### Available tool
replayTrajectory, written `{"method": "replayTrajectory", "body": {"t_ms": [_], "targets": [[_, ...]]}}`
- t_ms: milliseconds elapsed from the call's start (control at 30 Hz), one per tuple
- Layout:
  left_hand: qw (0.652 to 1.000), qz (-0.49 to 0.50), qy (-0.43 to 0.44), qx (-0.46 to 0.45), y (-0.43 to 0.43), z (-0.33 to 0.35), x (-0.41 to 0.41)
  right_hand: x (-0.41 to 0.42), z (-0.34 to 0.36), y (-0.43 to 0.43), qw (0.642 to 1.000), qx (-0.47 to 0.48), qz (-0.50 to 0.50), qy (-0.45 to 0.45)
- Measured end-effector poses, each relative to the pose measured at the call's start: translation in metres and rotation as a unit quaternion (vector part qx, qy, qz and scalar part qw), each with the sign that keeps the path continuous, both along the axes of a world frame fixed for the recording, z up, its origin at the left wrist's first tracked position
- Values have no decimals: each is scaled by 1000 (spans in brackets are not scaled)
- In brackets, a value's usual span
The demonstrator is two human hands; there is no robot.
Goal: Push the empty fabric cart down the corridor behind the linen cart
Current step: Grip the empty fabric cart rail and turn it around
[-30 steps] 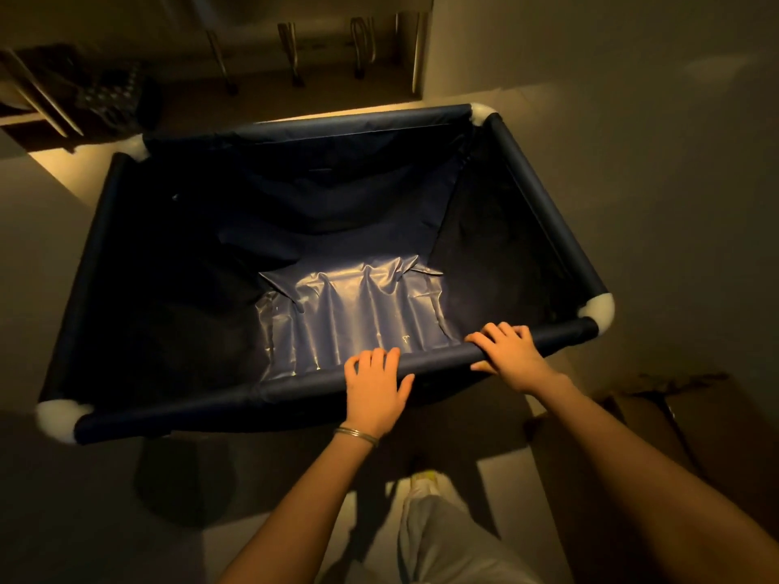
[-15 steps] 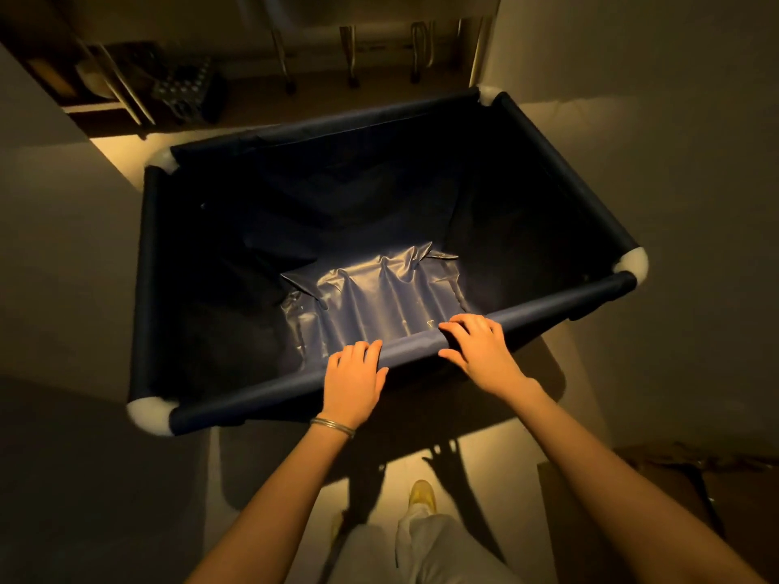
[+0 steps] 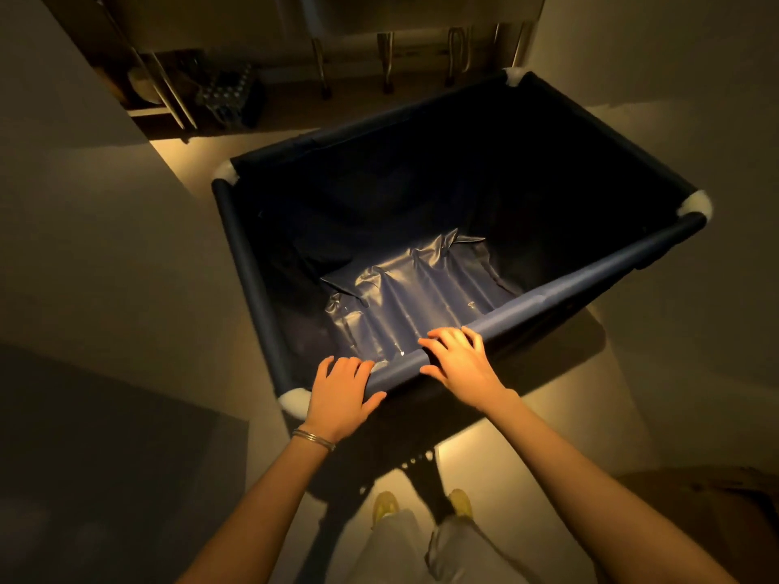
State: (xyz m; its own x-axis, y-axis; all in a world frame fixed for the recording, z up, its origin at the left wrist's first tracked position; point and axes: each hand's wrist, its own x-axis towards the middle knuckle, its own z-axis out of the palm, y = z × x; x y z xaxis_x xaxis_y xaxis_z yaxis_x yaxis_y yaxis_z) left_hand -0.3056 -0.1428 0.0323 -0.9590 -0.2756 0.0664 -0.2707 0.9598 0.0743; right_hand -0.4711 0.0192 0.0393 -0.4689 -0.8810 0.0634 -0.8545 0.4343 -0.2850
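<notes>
The fabric cart [image 3: 248, 263] is a dark blue cloth bin on a tube frame with white corner caps, filling the middle of the view, skewed so its far end points up and right. It holds nothing; its crumpled blue floor shows. My left hand [image 3: 341, 394] grips the near rail beside the near-left corner cap. My right hand [image 3: 459, 362] grips the same rail a little further right, fingers over the top. The linen cart [image 3: 388, 56] stands ahead at the top, only its metal legs and lower frame visible.
Pale walls close in on the left [image 3: 84, 246] and right [image 3: 695, 99]. A shelf unit with a dark crate [image 3: 229, 99] sits at the upper left. A brown box [image 3: 716, 507] lies at the lower right. My shoes [image 3: 385, 503] show on the lit floor below.
The cart has swung clockwise and shifted right in view, its far end now pointing right. Both hands stay on the near rail, now nearer its left corner. The corridor ahead shows more.
</notes>
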Motion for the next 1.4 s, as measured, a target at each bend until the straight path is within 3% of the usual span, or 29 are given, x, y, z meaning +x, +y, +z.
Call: {"method": "replayTrajectory", "body": {"t_ms": [300, 700, 1100, 1400], "targets": [[996, -87, -10, -5, -21, -14, -2, 6, -8, -10, 998, 49, -19, 23], [999, -34, 3, 22, 30, -20, -80, -95, 2, 23, 993, 106, 43, -3], [997, 32, -20, 65, 87, -10, -228, -259, 15, 53, 992, 89, 74, -40], [994, -77, 34, 75, 30, -4, -301, -332, 15, 47, 1000, 23, -9, -13]]}}
